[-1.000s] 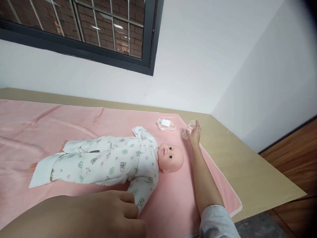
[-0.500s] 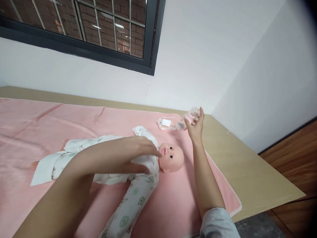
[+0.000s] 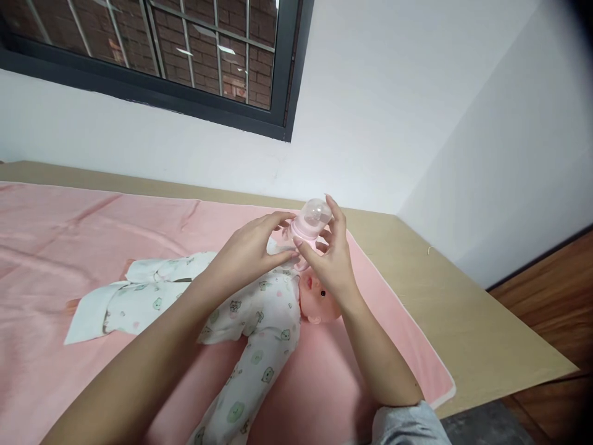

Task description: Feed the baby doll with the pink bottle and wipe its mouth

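A clear baby bottle (image 3: 309,222) with pink collar and domed cap tilts between the left hand (image 3: 248,250) and right hand (image 3: 332,256).

Dark-framed window (image 3: 152,62) in white wall (image 3: 370,111)

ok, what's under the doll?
A pink blanket, spread over a beige tabletop; it shows along the near side of the doll and past its feet. The stretch directly beneath the body is covered, so can't tell if anything else is there.
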A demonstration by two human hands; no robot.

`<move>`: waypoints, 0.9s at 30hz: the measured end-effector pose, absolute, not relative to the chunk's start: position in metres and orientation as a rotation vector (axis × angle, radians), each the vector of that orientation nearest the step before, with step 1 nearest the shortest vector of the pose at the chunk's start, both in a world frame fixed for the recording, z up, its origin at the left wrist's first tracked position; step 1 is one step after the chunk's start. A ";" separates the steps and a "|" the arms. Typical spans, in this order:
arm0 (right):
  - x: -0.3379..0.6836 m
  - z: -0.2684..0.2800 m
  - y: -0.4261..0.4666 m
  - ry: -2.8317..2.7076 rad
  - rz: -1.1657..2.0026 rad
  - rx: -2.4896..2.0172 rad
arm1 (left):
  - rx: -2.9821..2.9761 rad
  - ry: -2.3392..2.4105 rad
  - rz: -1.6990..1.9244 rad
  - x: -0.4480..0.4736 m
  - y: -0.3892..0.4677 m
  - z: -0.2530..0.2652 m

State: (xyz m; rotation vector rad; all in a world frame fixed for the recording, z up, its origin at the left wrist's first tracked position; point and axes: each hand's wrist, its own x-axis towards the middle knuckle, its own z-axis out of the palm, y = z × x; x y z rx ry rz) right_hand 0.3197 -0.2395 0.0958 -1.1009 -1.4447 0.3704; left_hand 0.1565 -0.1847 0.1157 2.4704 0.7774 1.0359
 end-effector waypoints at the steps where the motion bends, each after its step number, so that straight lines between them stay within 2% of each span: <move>1: 0.316 0.094 -0.240 -1.453 0.360 -1.097 | 2.465 0.783 1.037 0.159 -0.186 0.115; 11: 0.307 0.088 -0.242 -1.506 0.295 -1.030 | 2.462 0.815 1.008 0.160 -0.186 0.118; 15: 0.318 0.097 -0.245 -1.440 0.146 -1.034 | 2.531 0.895 1.022 0.157 -0.178 0.115; 21: 0.383 0.105 -0.228 -1.273 -0.065 -1.083 | 2.503 1.073 1.080 0.137 -0.148 0.113; 27: 0.469 0.056 -0.180 -1.070 -0.048 -1.371 | 2.348 1.424 0.992 0.103 -0.111 0.112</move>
